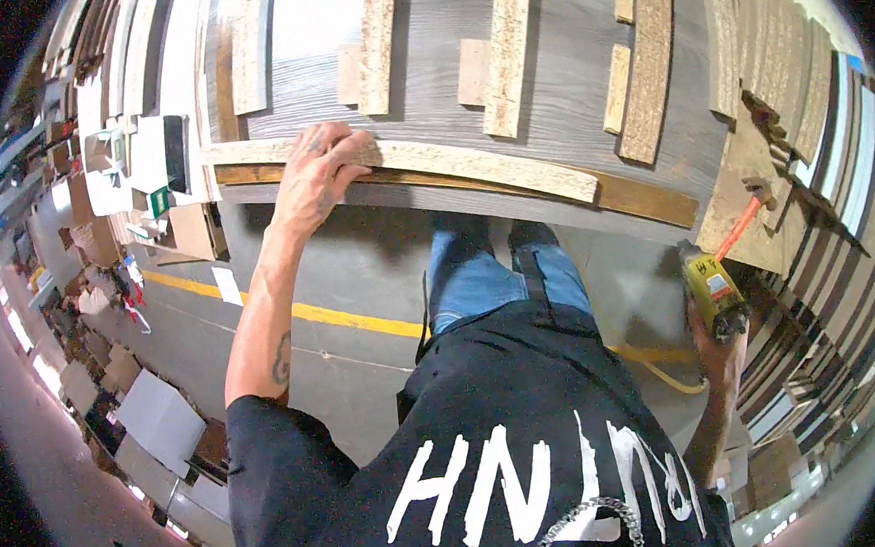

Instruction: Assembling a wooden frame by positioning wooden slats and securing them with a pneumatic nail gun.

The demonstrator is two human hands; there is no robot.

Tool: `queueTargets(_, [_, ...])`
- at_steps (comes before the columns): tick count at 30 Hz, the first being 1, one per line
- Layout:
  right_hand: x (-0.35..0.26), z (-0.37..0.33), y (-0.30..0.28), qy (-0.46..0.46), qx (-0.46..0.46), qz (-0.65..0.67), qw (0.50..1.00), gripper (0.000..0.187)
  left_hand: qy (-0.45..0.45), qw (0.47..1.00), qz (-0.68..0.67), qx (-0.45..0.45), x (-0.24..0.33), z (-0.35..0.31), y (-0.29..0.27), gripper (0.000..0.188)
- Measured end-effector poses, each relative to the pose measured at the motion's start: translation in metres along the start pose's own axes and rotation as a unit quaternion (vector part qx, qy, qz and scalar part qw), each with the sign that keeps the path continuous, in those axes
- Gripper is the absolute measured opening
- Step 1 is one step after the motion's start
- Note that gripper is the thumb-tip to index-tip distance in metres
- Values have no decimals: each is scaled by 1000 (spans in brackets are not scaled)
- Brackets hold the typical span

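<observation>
My left hand [321, 170] is closed over a long chipboard strip [481, 167] near its left part. The strip lies along the near edge of a grey wood-grain panel [447, 107], slightly askew on a brown strip [643, 197] that shows beneath and past its right end. Off the panel's right corner, my right hand [707, 332] holds a yellow-green air nail gun [715, 292]; the tool's body hides most of the fingers. A yellow hose [676, 377] hangs close to that hand.
Several chipboard strips [507, 59] lie lengthwise across the panel. A hammer [745, 220] with an orange handle rests on boards at the right, by stacked strips [797, 91]. At the left are cartons [190, 231] and white boxes. A yellow line [360, 321] crosses the floor.
</observation>
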State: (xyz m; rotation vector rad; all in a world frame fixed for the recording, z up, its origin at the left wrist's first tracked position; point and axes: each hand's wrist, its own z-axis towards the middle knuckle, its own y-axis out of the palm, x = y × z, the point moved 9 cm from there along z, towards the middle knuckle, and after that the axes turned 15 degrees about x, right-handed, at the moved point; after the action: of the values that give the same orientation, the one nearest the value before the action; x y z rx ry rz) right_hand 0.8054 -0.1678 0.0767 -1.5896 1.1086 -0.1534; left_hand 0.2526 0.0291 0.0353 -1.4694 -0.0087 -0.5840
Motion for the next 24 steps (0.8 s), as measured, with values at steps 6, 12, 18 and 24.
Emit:
queueTargets(6, [-40, -15, 15, 30, -81, -74, 993, 47, -61, 991, -110, -40, -16, -4, 3, 60])
queueTargets(12, [20, -34, 22, 254, -46, 274, 926, 48, -25, 999, -32, 20, -59, -23, -16, 65])
queueTargets(18, [-150, -67, 74, 0, -134, -119, 984, 44, 120, 986, -109, 24, 38, -40, 6, 47])
queueTargets(24, [-209, -97, 146, 115, -270, 41, 955, 59, -57, 990, -104, 76, 5, -16, -3, 50])
